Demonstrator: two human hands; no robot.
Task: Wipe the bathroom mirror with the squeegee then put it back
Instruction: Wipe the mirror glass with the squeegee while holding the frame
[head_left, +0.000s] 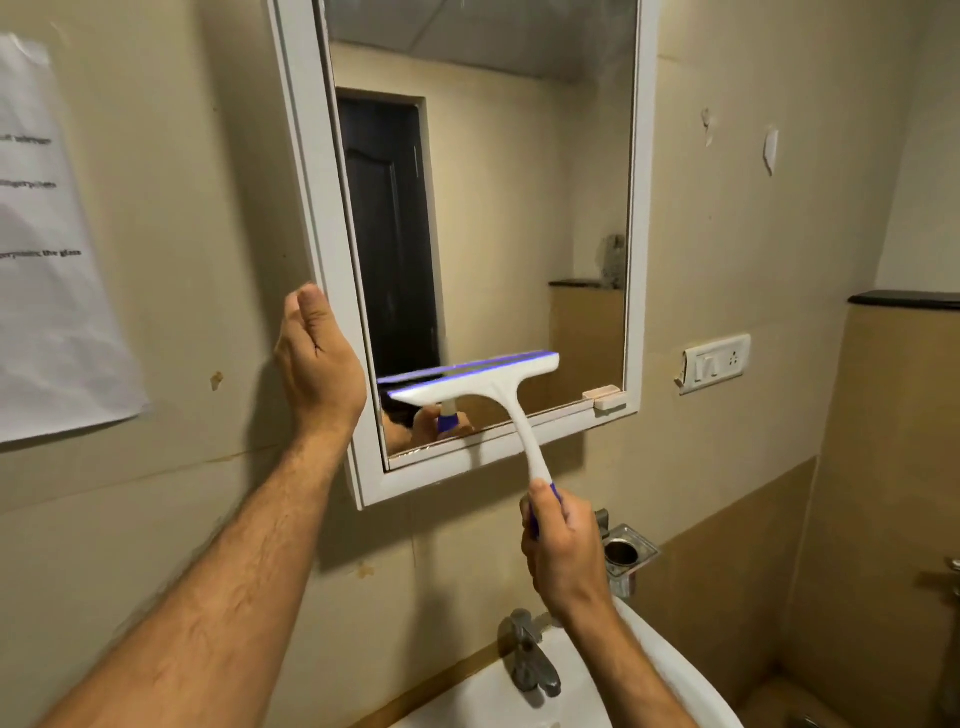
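A white-framed mirror (641, 208) hangs on the beige wall, its door edge swung slightly out on the left. My left hand (317, 364) grips the frame's left edge near the bottom. My right hand (563, 551) is closed around the blue-tipped handle of a white squeegee (498, 387). The squeegee's blue rubber blade lies almost level against the lower part of the glass, tilted up to the right. Its reflection shows just behind it in the glass.
Below stands a white sink (660, 665) with a metal tap (527, 660). A metal cup holder (623, 553) is fixed to the wall right of my right hand. A switch plate (717, 361) sits right of the mirror, a paper notice (52, 249) at far left.
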